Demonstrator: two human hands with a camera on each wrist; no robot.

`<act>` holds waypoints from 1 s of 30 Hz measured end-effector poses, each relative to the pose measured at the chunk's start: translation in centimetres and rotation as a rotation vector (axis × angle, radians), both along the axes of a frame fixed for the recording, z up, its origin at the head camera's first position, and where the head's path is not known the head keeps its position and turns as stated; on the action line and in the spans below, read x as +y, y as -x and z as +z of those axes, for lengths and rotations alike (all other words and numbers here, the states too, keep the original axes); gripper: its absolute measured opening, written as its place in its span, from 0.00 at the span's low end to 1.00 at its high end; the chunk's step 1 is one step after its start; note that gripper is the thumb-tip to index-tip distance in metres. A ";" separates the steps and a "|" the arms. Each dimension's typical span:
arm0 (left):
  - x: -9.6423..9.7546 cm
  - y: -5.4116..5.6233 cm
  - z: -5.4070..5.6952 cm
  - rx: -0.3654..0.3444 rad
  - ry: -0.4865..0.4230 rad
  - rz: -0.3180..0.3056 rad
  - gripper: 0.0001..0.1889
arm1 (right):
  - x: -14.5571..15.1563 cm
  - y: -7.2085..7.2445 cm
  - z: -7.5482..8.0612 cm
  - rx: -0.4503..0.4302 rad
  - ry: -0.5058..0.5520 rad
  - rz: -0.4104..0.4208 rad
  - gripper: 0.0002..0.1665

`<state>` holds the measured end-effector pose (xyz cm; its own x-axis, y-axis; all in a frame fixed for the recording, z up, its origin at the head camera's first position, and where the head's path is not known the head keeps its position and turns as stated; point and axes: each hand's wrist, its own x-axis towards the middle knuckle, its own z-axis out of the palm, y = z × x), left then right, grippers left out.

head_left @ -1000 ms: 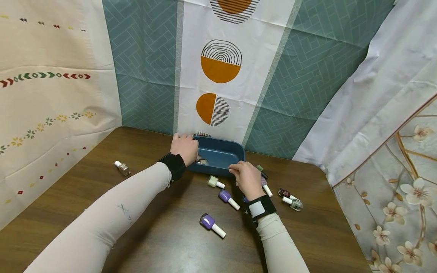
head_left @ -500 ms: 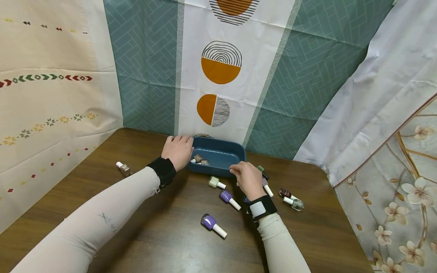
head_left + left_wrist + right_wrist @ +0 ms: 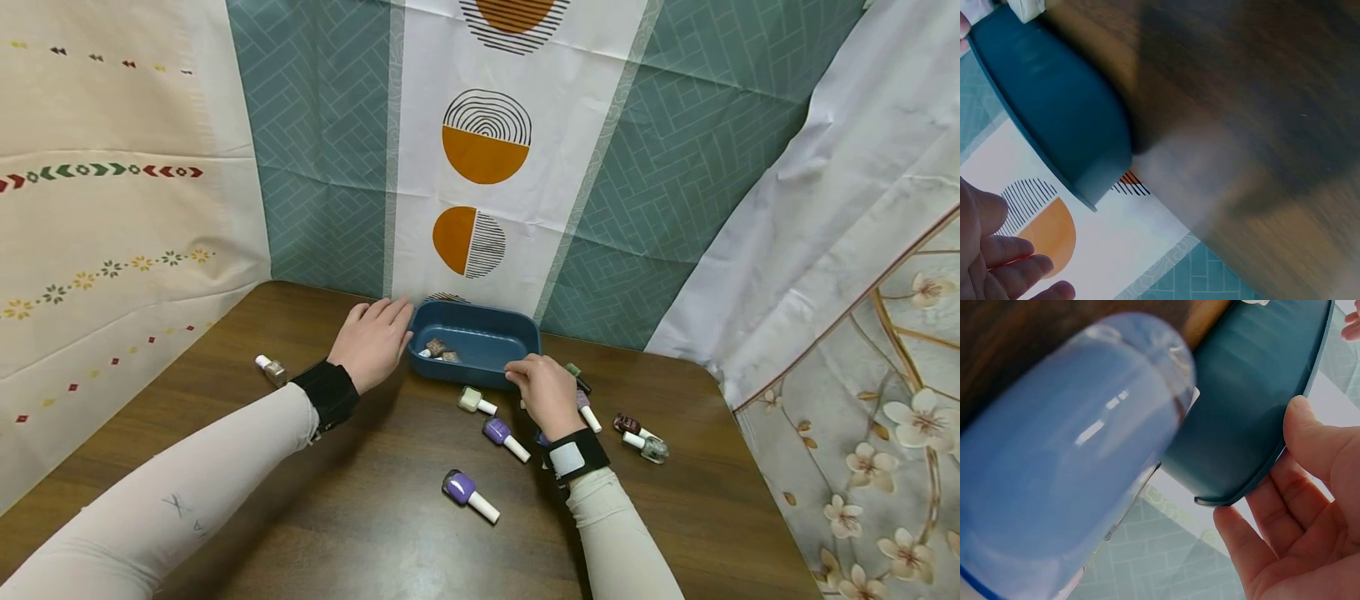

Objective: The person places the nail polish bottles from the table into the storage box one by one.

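Note:
At the back of the table stands a dark blue plastic bin (image 3: pixel 461 373). A few small brown-glitter nail polish bottles (image 3: pixel 437 347) lie in its left end. My right hand (image 3: pixel 546 398) pinches the bin's rim near the front right corner, thumb (image 3: pixel 1310 428) on one side and fingers on the other. Just off the bin's left end, my left hand (image 3: pixel 372 343) holds nothing, its fingers loosely extended. A blue nail polish bottle (image 3: pixel 1066 462) looms close in the right wrist view; in the head view it is mostly hidden under my right wrist.
In front of the bin lie a pale green polish (image 3: pixel 471 400) and two purple ones (image 3: pixel 497 431). A glitter polish (image 3: pixel 276 372) sits far left. To the right are a dark red polish (image 3: pixel 626 423), a clear glittery one (image 3: pixel 654 450) and a green one (image 3: pixel 573 370). Curtains hang behind.
My left hand has drawn back leftward from inside the bin, leaving the brown-glitter bottles in view. My right hand has kept its grip on the rim.

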<state>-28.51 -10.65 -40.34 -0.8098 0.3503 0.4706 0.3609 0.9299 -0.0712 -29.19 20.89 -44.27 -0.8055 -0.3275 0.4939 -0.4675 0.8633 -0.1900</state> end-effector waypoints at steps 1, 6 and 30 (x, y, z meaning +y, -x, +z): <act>-0.2 -0.1 -0.1 0.001 -0.003 -0.004 0.25 | 0.0 0.0 0.0 0.001 0.000 0.000 0.08; -1.5 -0.4 -0.6 0.007 -0.008 -0.007 0.25 | 0.0 0.0 0.1 0.004 0.000 0.003 0.08; -7.1 -1.4 -2.7 0.003 0.034 -0.083 0.29 | -0.1 -0.2 0.0 0.000 0.006 0.003 0.08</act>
<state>-27.13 -17.75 -43.05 -0.7755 0.4324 0.4600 0.4368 0.8936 -0.1036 -29.03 20.83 -44.24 -0.8046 -0.3269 0.4958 -0.4699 0.8609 -0.1950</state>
